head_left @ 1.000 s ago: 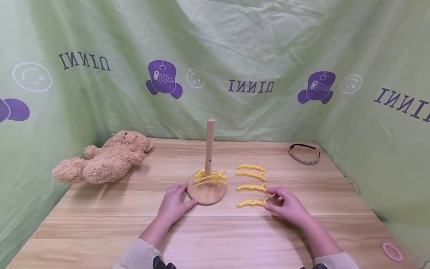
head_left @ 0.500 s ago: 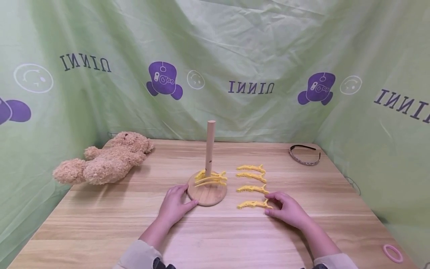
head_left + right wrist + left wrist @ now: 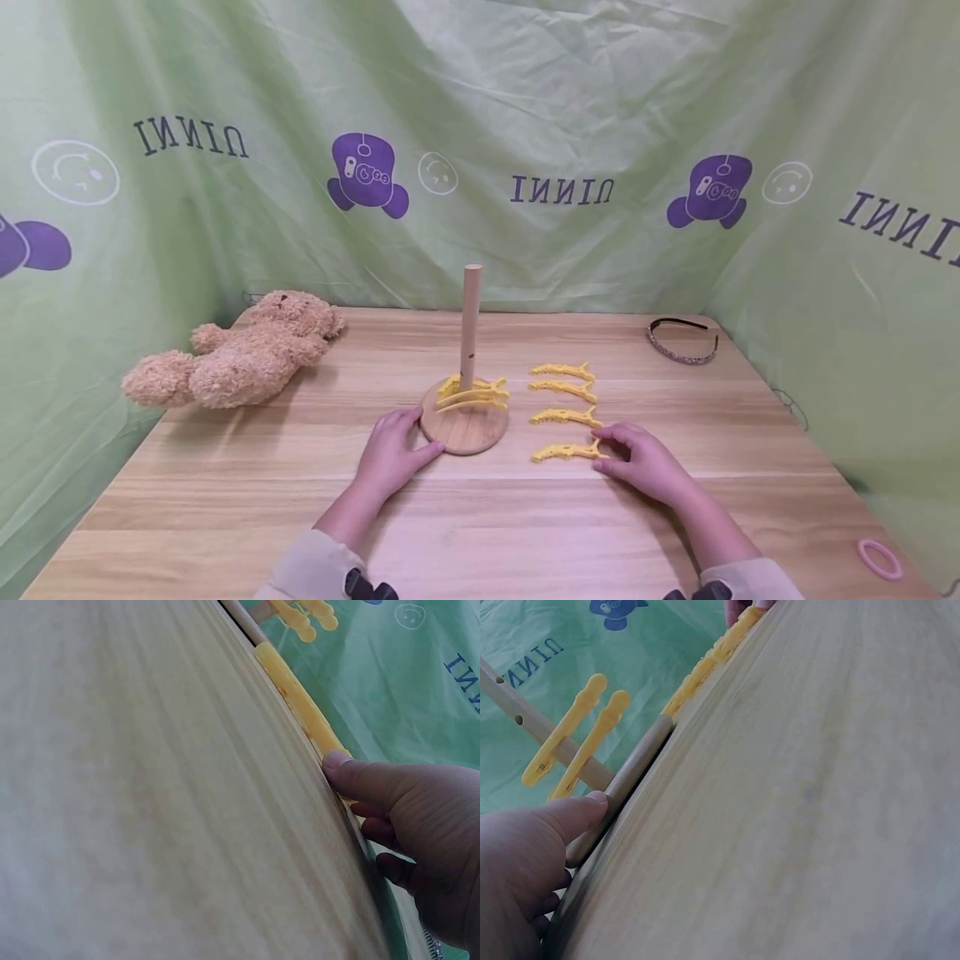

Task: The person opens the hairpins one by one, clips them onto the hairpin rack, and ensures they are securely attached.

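My left hand [image 3: 392,452] grips the near left rim of a round wooden stand [image 3: 467,435], its thumb over the edge in the left wrist view. An upright wooden peg [image 3: 470,325] rises from the base. Several yellow hair clips [image 3: 472,396] are at the foot of the peg, angled across it. To the right, several more clips lie in a column on the table. At the nearest hair clip [image 3: 562,452], my right hand [image 3: 645,463] has thumb and forefinger about its tail end. The thumb [image 3: 341,759] overlaps the end of this clip in the right wrist view.
A fluffy teddy bear [image 3: 240,354] lies at the left of the wooden table [image 3: 480,525]. A glittery headband [image 3: 681,342] lies at the back right, and a pink ring [image 3: 880,559] near the front right edge. Green cloth [image 3: 480,100] surrounds the back and sides.
My right thumb and forefinger have shifted slightly at the nearest clip, and more of its tail shows than a second ago. The left hand and the stand stay in place.
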`<move>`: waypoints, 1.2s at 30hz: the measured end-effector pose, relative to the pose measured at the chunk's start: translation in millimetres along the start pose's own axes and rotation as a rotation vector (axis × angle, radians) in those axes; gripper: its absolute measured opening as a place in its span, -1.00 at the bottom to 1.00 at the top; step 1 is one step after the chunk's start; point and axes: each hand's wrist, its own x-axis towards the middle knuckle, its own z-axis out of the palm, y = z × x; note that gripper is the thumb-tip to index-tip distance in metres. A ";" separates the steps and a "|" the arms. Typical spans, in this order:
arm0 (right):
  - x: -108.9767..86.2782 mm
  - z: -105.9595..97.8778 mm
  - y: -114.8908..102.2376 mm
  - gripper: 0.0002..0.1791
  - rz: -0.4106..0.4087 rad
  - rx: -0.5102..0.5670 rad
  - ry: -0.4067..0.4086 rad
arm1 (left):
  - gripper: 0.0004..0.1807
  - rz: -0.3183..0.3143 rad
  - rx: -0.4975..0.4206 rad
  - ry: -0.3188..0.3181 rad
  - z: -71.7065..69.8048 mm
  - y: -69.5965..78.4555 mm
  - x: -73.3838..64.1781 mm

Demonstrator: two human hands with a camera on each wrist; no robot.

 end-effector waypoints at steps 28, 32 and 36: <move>49.0 -21.4 -58.4 -0.53 -0.009 0.131 0.062 | -0.23 0.001 -0.007 0.008 0.7 -1.1 -0.2; 63.3 -25.3 -73.2 -0.56 -0.039 0.073 0.080 | -0.23 -0.001 -0.005 0.008 0.5 -0.9 -0.3; 77.6 -23.5 -88.0 -0.61 -0.025 0.061 0.064 | -0.24 0.000 -0.009 0.009 0.0 -0.1 -0.5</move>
